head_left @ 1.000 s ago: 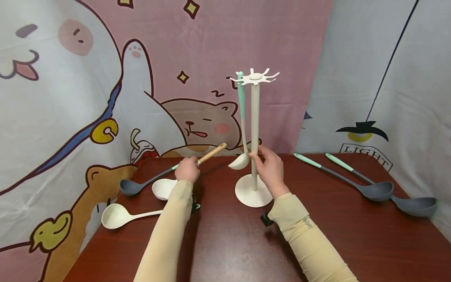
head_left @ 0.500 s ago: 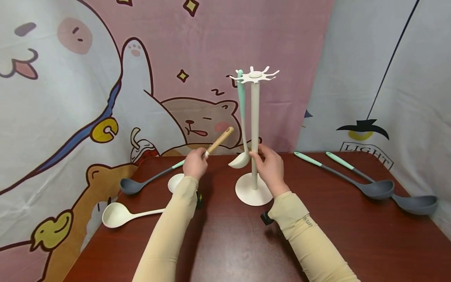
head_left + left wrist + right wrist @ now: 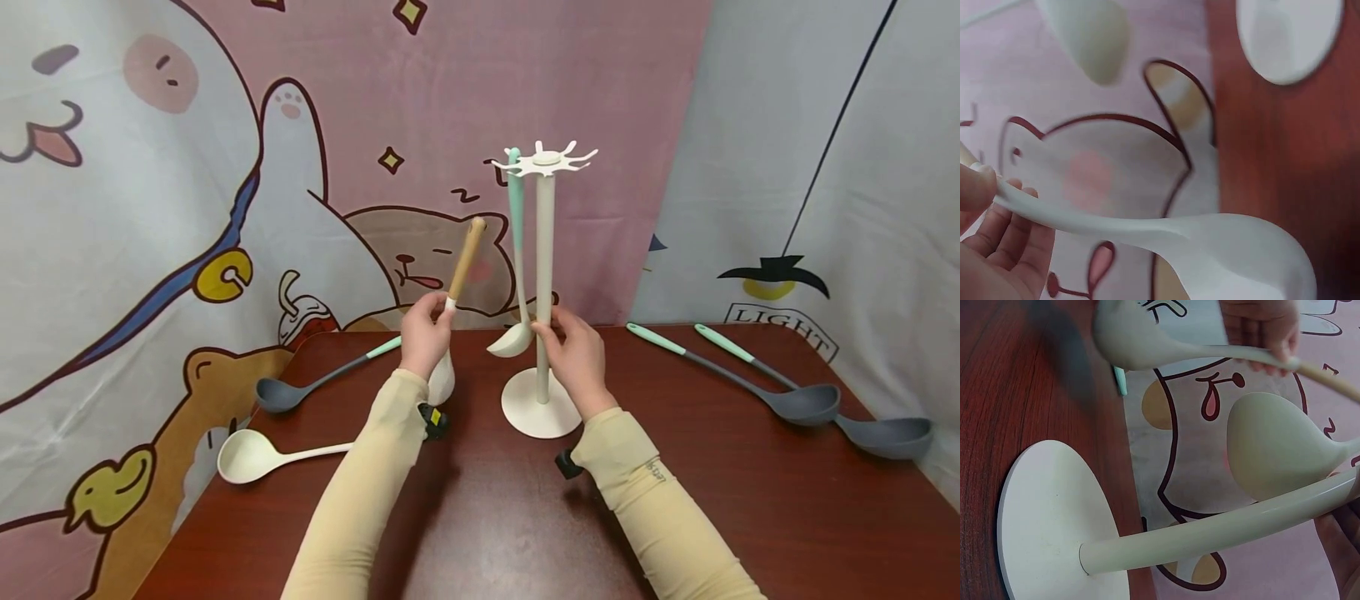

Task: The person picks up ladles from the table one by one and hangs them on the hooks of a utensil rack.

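My left hand [image 3: 424, 340] pinches a white ladle with a wooden handle [image 3: 466, 262] by its neck. The handle points up and leans right, with the white bowl [image 3: 1241, 256] hanging below the hand. A white utensil stand [image 3: 545, 250] with a round base and a top ring of hooks stands upright. Fingers and thumb of my right hand [image 3: 577, 358] grip its pole low down. From one hook on the left hangs a white ladle with a mint handle [image 3: 516, 212]; its bowl [image 3: 1279, 447] is beside the pole, close to my right thumb.
Left on the dark red table [image 3: 495, 517] lie a grey ladle [image 3: 281, 395] and a cream ladle [image 3: 247, 457], the latter partly behind my left sleeve. Two grey ladles with mint handles, one nearer [image 3: 806, 405] and one further right [image 3: 888, 437], overlap. A printed cloth [image 3: 600, 83] hangs behind.
My left hand has lifted the wooden-handled ladle off the table and moved it right towards the stand, turning it from slanted to nearly upright. My right hand stays on the pole.
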Tool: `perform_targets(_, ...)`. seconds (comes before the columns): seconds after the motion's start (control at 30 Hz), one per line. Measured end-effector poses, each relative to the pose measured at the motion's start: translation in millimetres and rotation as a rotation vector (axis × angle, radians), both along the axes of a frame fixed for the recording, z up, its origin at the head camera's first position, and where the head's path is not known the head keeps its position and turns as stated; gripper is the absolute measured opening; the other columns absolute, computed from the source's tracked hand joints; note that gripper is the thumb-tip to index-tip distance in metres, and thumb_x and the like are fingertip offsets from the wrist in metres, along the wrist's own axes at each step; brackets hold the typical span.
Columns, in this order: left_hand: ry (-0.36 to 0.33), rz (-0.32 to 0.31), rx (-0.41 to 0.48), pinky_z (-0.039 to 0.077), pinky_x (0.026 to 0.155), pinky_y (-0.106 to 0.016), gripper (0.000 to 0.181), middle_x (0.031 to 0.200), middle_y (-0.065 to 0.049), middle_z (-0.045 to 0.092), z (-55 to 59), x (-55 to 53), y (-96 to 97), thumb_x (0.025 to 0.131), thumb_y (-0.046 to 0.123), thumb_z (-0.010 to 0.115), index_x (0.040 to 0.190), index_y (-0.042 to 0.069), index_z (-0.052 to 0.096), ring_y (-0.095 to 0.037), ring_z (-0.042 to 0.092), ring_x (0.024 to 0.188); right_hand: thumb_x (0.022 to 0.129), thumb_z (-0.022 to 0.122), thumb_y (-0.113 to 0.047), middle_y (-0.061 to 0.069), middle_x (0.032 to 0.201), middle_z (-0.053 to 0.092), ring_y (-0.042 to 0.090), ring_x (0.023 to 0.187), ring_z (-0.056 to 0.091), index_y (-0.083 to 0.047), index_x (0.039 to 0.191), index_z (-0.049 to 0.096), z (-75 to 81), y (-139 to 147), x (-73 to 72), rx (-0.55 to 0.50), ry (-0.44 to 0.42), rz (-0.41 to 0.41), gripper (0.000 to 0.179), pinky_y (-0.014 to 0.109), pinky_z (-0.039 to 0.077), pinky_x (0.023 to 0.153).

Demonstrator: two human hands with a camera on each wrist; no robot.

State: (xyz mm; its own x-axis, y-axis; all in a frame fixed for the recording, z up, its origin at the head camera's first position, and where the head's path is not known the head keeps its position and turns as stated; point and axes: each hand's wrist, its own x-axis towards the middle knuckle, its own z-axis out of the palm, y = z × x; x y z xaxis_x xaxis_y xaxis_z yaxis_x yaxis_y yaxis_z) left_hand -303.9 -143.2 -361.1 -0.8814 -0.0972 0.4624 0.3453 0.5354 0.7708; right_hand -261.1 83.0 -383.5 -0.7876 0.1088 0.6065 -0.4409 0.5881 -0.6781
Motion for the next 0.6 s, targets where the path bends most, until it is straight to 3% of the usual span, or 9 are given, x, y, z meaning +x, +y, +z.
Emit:
perform_targets(0.3, 0.119, -0.059, 0.155, 0.051, 0.079, -0.039, 0.02, 0.1, -0.013, 0.069, 34.4, 17.7, 10.2, 0.095, 0.005, 0.064, 0.115, 0.003, 0.069, -0.025, 0.063, 0.091, 0.091, 0.073, -0.025, 0.011, 0.097, 0.072, 0.027, 0.087, 0.069, -0.009, 0.109, 0.071, -1.7, 0, -2.0, 0.002, 0.025, -0.001, 0.024, 0.044, 0.054, 0.074)
perform_targets(0.6, 0.149, -0.102, 0.2, 0.051, 0.076, -0.035, 0.021, 0.1, -0.012, 0.069, 52.4, 30.5, 19.1, 0.096, 0.006, 0.065, 0.116, 0.003, 0.069, -0.023, 0.063, 0.09, 0.091, 0.073, -0.025, 0.011, 0.097, 0.072, 0.027, 0.087, 0.069, -0.009, 0.108, 0.071, -2.0, 0, -2.0, -0.002, 0.037, 0.004, 0.023, 0.044, 0.054, 0.074)
